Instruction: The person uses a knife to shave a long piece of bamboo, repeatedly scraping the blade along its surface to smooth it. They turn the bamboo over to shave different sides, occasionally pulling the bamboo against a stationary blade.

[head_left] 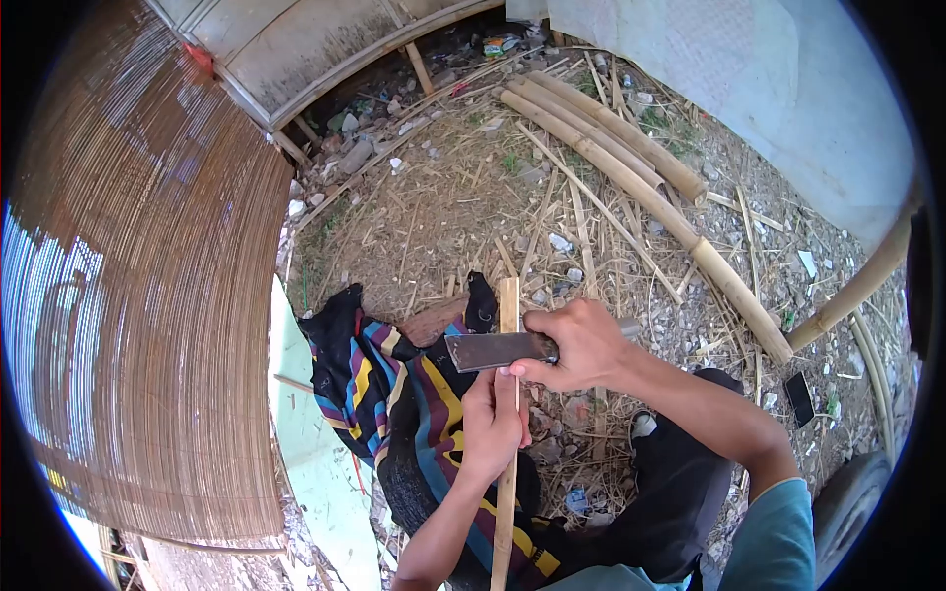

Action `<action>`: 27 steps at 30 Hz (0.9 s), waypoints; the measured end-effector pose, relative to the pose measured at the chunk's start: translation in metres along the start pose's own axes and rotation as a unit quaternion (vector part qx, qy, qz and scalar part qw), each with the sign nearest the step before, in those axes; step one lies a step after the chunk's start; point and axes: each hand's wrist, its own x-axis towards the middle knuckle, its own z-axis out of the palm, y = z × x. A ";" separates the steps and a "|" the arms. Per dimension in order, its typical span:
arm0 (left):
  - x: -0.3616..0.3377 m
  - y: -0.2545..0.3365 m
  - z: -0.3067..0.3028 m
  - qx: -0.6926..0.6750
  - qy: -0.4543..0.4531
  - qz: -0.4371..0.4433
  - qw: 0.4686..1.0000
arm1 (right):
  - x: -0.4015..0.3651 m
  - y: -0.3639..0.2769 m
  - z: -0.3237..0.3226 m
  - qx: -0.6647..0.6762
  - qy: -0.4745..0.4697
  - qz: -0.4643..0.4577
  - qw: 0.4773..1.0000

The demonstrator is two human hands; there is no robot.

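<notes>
My left hand [490, 422] grips a long split bamboo strip [508, 303] that runs upright from the bottom of the view to the middle. My right hand [579, 345] is closed on the handle of a knife whose flat dark blade [483, 351] lies across the strip, pointing left. A striped black, yellow and blue cloth [394, 394] covers my lap under both hands.
A large woven bamboo mat [148, 295] stands at the left. Several thick bamboo poles [631, 167] lie on the littered ground ahead. A phone [800, 397] rests on the ground at the right. A pale green board [315, 453] sits beside the cloth.
</notes>
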 end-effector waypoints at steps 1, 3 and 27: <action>-0.001 -0.001 0.001 0.024 0.002 0.007 1.000 | -0.001 0.001 -0.001 0.013 -0.005 -0.003 1.000; -0.002 -0.001 0.002 0.042 0.007 0.011 0.999 | -0.003 0.005 -0.003 -0.004 -0.016 -0.012 1.000; -0.012 -0.024 0.002 -0.031 -0.012 -0.021 0.999 | -0.030 0.012 0.000 0.073 -0.097 -0.011 0.993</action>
